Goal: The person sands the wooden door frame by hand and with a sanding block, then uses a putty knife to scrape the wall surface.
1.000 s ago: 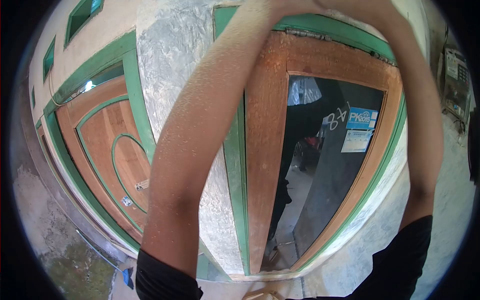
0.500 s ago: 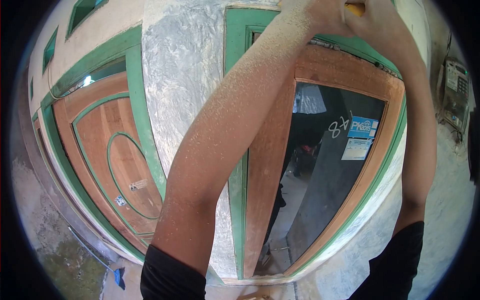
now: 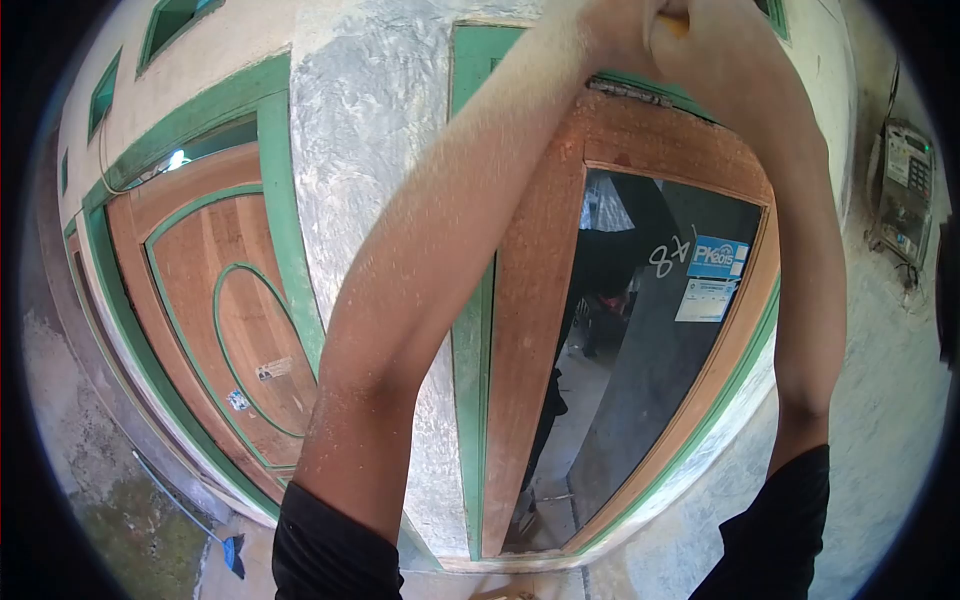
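My left hand and my right hand are raised close together at the top edge of the view, in front of the upper door frame. Between them shows a small part of an orange-yellow object; its kind cannot be made out. My right hand is closed around it, thumb side towards me. The left hand's fingers look curled, mostly cut off by the view's edge. Pale wood dust covers my left forearm. Below the hands stands a brown wooden door with a dark glass pane.
The green door frame edges the doorway. Left of it are a rough grey-white wall and a second wooden door. A meter box hangs on the right wall. A blue broom lies low on the left.
Both hands and arms have shifted a little to the left, staying close together. Less of the orange-yellow object shows now.
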The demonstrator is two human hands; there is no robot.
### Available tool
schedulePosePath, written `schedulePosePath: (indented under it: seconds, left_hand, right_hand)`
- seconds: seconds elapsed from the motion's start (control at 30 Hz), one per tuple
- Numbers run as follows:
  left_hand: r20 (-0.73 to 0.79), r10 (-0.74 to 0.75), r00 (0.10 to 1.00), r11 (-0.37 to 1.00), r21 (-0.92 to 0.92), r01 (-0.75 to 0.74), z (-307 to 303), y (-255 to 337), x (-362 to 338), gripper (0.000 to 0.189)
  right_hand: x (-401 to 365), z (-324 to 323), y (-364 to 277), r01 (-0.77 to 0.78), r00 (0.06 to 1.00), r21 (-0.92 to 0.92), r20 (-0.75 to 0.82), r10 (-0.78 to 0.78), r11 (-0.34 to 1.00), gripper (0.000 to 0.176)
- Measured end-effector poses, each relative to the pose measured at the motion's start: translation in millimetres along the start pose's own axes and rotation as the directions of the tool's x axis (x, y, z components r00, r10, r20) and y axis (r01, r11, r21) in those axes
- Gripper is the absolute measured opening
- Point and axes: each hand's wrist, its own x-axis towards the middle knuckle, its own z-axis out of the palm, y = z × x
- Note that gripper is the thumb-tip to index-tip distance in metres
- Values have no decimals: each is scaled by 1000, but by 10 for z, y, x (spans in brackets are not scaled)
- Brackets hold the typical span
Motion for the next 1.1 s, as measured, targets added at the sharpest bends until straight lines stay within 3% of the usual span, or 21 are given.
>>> schedulePosePath:
  seconds: [0.13,0.23,0.33,0.4,0.43,0.5,0.53,0.6,0.63,0.7,0.73,0.8,0.9,0.97,1.1]
  left_hand:
    - [69,-64,996,998,-16,65,-41,33,-11,34]
    - [56,-70,996,997,14,69,-51,-5,-48,35]
    - [142,-25,990,992,128,7,-128,2,-37,35]
    - [214,-130,968,987,121,106,-239,1,42,37]
    - [213,-124,969,987,130,98,-298,-50,36,37]
    - [259,-33,965,930,362,-66,-344,-119,-49,43]
    - [260,-31,965,928,366,-69,-358,-111,-65,43]
    - [374,-245,895,872,488,35,-416,-88,-118,48]
    - [376,-252,892,869,494,37,-441,-80,-134,48]
    - [163,-247,955,891,425,157,-441,-59,-168,47]
    - [166,-254,953,889,427,163,-415,-77,-181,47]
    - [-71,-93,993,923,367,113,-394,-86,-171,45]
    - [-52,-142,989,942,298,151,-533,-28,-201,43]
    - [-69,-157,985,956,238,169,-578,30,-199,43]
    - [-120,-198,973,969,128,213,-639,110,-209,39]
  right_hand:
    - [21,-12,45,-60,997,23,41,59,998,22]
    - [133,93,174,-104,985,-75,134,113,992,21]
    - [81,148,225,27,994,91,103,-36,995,20]
    - [163,268,292,10,999,271,36,-21,962,19]
    - [187,334,319,20,999,273,26,-29,962,19]
    - [162,496,388,232,967,149,-143,-211,961,19]
    - [161,533,453,80,994,144,64,-90,986,30]
    - [140,566,464,134,990,126,16,-137,983,30]
    - [136,576,420,182,983,103,-27,-181,978,30]
    - [185,409,240,237,971,160,-65,-229,958,24]
    - [228,297,151,290,956,203,-107,-273,935,18]
    - [415,260,143,271,962,237,-28,-272,933,19]
    - [501,269,67,257,959,193,67,-274,947,22]
    - [482,175,-84,180,966,133,164,-201,975,23]
    - [540,176,-189,89,971,79,216,-104,993,23]
